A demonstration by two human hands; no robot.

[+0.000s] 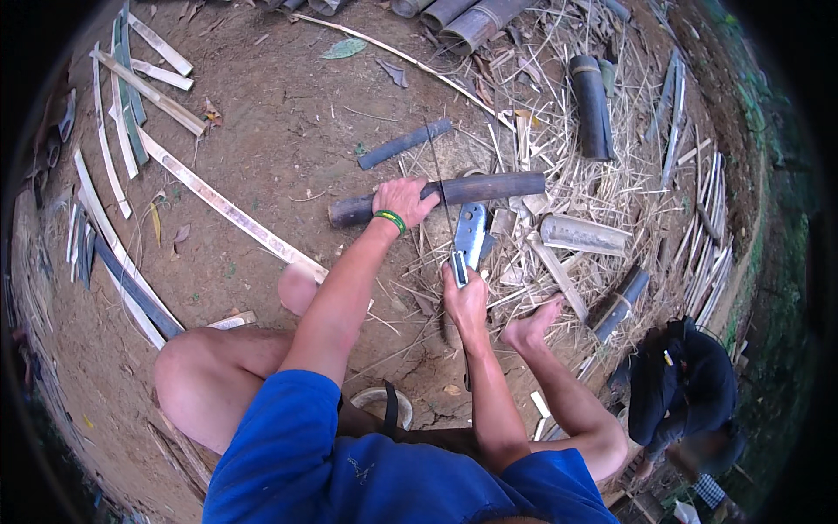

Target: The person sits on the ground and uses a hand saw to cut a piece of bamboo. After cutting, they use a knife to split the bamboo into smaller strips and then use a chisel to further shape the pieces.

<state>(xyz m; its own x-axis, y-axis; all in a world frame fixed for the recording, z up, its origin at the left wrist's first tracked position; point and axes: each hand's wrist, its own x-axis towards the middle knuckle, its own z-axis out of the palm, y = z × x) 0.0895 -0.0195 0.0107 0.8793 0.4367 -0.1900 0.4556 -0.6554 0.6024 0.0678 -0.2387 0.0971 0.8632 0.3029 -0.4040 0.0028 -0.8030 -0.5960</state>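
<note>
My left hand [403, 199], with a green and yellow wristband, is wrapped round a dark bamboo pole [497, 187] that lies crosswise in front of me. My right hand [466, 301] grips the handle of a saw [440, 179]. Its thin blade, seen almost edge-on, crosses the pole just right of my left fingers. How deep it sits in the bamboo I cannot tell. Beside the saw handle shows a flat silvery metal piece [471, 229] with holes. Beyond the pole lies a shorter, thinner dark bamboo piece [404, 144].
Bamboo shavings and offcuts [541, 131] litter the ground at right, among short bamboo sections [592, 109] and a split half [583, 236]. Long split strips [227, 210] lie at left. Near my body stands a round container [380, 406]. Another person [685, 384] crouches at lower right.
</note>
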